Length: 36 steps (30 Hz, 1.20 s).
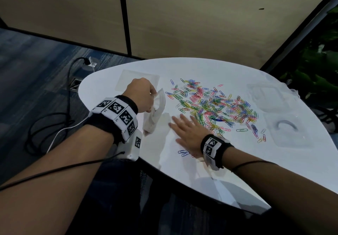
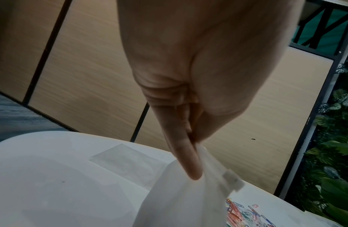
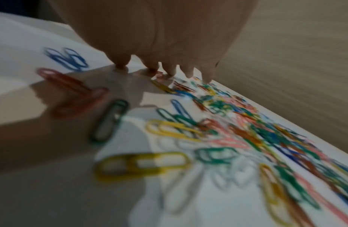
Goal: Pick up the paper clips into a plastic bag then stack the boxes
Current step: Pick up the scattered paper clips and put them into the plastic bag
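Many coloured paper clips (image 1: pixel 214 104) lie spread over the middle of the white table (image 1: pixel 182 170). My left hand (image 1: pixel 141 95) pinches the top edge of a clear plastic bag (image 1: pixel 155 112), which hangs above the table's left side; the wrist view shows thumb and fingers (image 2: pixel 188 161) closed on the plastic bag (image 2: pixel 179 199). My right hand (image 1: pixel 186 126) lies flat on the table, fingers straight and spread, at the near left edge of the clip pile. Its fingertips (image 3: pixel 169 70) touch the surface among the paper clips (image 3: pixel 227 130). Two clear plastic boxes (image 1: pixel 270 97) (image 1: pixel 287 130) sit at the right.
Another flat clear bag (image 1: pixel 137 81) lies at the table's far left. A few stray clips (image 1: pixel 183 152) lie by my right wrist. Beige partition panels (image 1: pixel 182 15) stand behind the table, plants (image 1: pixel 320 70) at the right, cables (image 1: pixel 54 121) on the floor at the left.
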Motion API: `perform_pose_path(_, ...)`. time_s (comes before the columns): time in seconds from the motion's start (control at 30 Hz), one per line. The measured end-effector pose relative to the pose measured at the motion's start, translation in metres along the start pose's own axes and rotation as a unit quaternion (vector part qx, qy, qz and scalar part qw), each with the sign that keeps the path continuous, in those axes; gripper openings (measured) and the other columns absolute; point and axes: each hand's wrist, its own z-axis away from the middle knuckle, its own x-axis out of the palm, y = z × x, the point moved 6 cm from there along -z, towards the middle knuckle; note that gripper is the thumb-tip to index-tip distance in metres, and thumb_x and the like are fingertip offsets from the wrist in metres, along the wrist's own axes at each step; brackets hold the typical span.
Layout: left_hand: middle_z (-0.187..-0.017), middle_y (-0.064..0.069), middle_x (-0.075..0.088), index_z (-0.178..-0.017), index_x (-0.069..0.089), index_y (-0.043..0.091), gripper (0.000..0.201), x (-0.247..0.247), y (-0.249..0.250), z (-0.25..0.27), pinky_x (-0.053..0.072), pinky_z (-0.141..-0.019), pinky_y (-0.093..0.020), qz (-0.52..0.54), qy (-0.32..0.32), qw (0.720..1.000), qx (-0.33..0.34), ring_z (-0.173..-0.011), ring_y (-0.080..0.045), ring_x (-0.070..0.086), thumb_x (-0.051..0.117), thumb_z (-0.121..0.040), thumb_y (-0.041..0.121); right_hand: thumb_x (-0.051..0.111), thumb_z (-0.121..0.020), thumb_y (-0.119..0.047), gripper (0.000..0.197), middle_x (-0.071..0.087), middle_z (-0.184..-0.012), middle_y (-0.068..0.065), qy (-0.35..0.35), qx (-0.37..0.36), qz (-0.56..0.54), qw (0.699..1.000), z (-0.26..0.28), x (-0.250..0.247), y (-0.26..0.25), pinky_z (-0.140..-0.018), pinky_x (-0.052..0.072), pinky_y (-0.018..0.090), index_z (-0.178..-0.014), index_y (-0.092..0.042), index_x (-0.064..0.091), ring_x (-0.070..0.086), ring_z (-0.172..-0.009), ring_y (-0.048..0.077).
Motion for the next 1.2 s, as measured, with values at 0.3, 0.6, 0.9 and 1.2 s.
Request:
perform_pose_path(0.3,-0.073,-0.002,0.066,-0.108,0.07,0.01,0.018,0.003,0.002,0.0,0.063,-0.077,-0.039,0.003,-0.016,1.0,-0.004,-0.063,-0.024,0.075,0.057,-0.097,0.012,0.047,-0.094,-0.005,0.044,0.041,-0.141,0.016,0.005,0.115,-0.061,0.991,0.004,-0.007,0.055,-0.092,0.049,0.04,-0.137,-0.004,0.043,0.047,-0.123,0.036)
perform_pose_path(0.6,-0.073,-0.007,0.072,-0.11,0.07,0.009,0.02,0.009,0.013,0.001,0.063,-0.073,-0.033,-0.013,-0.027,0.999,0.014,-0.06,-0.022,0.074,0.055,-0.098,0.012,0.066,-0.089,-0.012,0.015,0.076,-0.085,0.01,0.146,0.348,-0.377,0.846,0.028,-0.038,0.129,-0.077,0.06,0.031,-0.088,-0.002,0.078,0.072,-0.079,0.024)
perform_pose_path(0.9,-0.077,-0.005,0.071,-0.11,0.071,0.007,0.022,0.031,0.032,-0.001,0.064,-0.073,-0.036,-0.02,-0.054,0.998,0.039,-0.058,-0.02,0.074,0.052,-0.099,0.011,0.07,-0.084,-0.001,0.02,0.072,-0.099,0.025,0.193,0.281,-0.855,0.39,0.045,-0.075,0.11,-0.08,0.06,0.029,-0.101,0.011,0.069,0.072,-0.093,0.029)
perform_pose_path(1.2,-0.085,-0.012,0.074,-0.107,0.071,0.004,0.018,0.043,0.053,-0.001,0.064,-0.072,-0.038,0.007,-0.054,0.998,0.036,-0.063,-0.024,0.075,0.057,-0.096,0.007,0.055,-0.094,0.002,0.03,0.062,-0.116,0.025,0.079,0.221,-0.916,0.325,0.023,-0.098,0.043,-0.082,0.058,0.03,-0.121,0.017,0.055,0.064,-0.104,0.029)
